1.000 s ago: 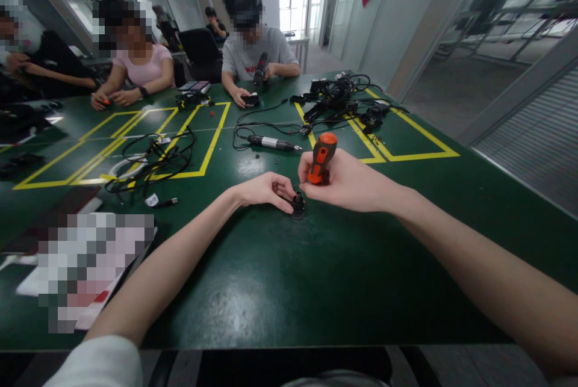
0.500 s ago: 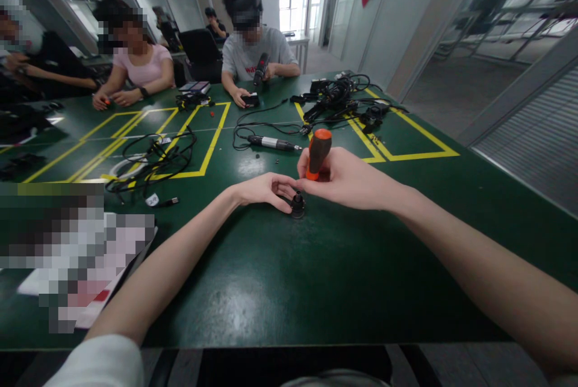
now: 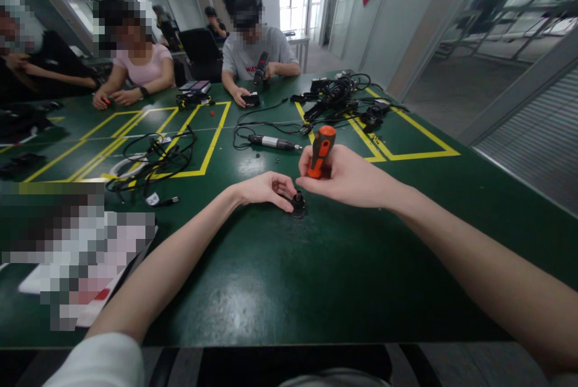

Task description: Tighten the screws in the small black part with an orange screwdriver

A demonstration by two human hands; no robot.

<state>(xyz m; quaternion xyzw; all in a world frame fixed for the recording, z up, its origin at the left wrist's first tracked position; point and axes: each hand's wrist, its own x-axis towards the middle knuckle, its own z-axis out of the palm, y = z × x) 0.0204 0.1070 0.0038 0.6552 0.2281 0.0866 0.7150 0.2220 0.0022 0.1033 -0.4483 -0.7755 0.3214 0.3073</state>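
While the R hand (image 3: 347, 176) gripped a screwdriver (image 3: 322, 149) by its orange-and-grey handle, we noted in the head view that the L hand (image 3: 264, 189) was closed, thumb and fingers, on a small black part (image 3: 298, 202). Said part stood upright on the green table (image 3: 316, 284), betw. the two hands. We found the handle tilted, top end leaning R; its shaft was hidden, so we couldn't tell if the tip touched the part. Just beyond the hands we recorded a silver-and-black corded tool (image 3: 273, 142), lying flat w/ its metal tip pointing R, plus small dark bits (image 3: 257, 156) nearby. We also logged tangled cables (image 3: 156, 147) at L and a black cable heap (image 3: 335, 97) at far R, both over yellow tape (image 3: 217, 138). Opp. us, a co-worker (image 3: 275, 41) in a grey T-shirt held a black tool (image 3: 261, 69), other hand on a black item (image 3: 251, 100).
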